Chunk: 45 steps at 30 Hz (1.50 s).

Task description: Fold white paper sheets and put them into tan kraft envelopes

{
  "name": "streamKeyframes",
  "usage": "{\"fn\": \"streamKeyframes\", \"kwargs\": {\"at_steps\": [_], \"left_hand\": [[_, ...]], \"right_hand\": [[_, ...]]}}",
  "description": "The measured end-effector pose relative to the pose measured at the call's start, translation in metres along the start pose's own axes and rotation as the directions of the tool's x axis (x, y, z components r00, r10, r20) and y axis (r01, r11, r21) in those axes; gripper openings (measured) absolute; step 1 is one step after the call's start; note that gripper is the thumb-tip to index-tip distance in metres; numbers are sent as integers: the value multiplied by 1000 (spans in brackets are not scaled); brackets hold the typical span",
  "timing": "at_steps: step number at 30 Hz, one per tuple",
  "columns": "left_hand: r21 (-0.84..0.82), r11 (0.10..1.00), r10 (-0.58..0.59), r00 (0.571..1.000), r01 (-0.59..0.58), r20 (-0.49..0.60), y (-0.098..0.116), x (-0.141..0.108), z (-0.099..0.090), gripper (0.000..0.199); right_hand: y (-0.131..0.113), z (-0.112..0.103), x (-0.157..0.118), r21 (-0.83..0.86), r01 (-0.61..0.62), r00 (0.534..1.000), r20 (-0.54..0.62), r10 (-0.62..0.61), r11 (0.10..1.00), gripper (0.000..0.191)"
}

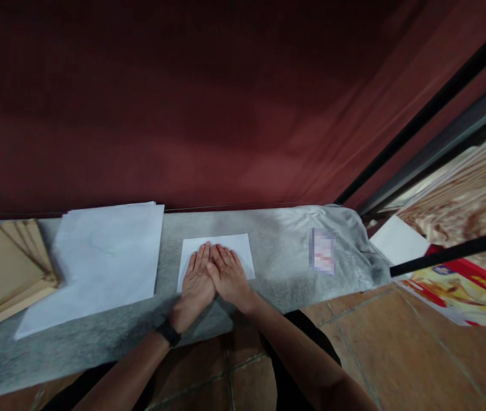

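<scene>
Yr left hand (199, 276) & right hand (232, 276) lie flat, touching, palms down, gripping nothing, prob. to keep the small paper (245, 254) flat, mid-scene on gray cloth (281, 254). Big sheets (112, 260) sit left, apart, prob. for elbow room.

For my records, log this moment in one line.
left hand: flat on white paper | right hand: flat on white paper, touching left hand | larger sheets: left of white paper
</scene>
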<state>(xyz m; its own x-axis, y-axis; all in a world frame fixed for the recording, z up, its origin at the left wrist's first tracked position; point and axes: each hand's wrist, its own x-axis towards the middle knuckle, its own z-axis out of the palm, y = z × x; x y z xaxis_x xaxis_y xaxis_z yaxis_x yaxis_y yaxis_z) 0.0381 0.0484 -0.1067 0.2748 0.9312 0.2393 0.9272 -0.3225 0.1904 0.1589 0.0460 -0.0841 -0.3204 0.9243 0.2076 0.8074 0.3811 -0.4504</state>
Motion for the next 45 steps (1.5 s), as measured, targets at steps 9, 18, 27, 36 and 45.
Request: {"fn": "streamKeyframes", "kwargs": {"at_steps": [9, 18, 27, 36, 45], "left_hand": [[8, 994, -110, 989, 111, -97, -24, -9, -11, 65], [-1, 979, -202, 976, 203, -76, -35, -16, -19, 68], [-14, 993, -122, 988, 121, -96, -1, -3, -23, 62], [43, 987, -156, 987, 158, -37, -1, -10, -10, 62], [38, 968, -247, 969, 248, -28, -23, -21, -20, 67]], "right_hand": [[48, -20, -9, -219, -99, 992, -103, 78, 971, 59], [68, -31, -21, -259, -208, 973, -152, 173, 943, 59], [36, -38, -9, -63, -18, 999, -37, 16, 998, 57], [41, -13, -19, -147, 59, 997, -39, -65, 987, 57], [74, -37, -35, -244, -138, 989, -88, 119, 960, 58]]}}
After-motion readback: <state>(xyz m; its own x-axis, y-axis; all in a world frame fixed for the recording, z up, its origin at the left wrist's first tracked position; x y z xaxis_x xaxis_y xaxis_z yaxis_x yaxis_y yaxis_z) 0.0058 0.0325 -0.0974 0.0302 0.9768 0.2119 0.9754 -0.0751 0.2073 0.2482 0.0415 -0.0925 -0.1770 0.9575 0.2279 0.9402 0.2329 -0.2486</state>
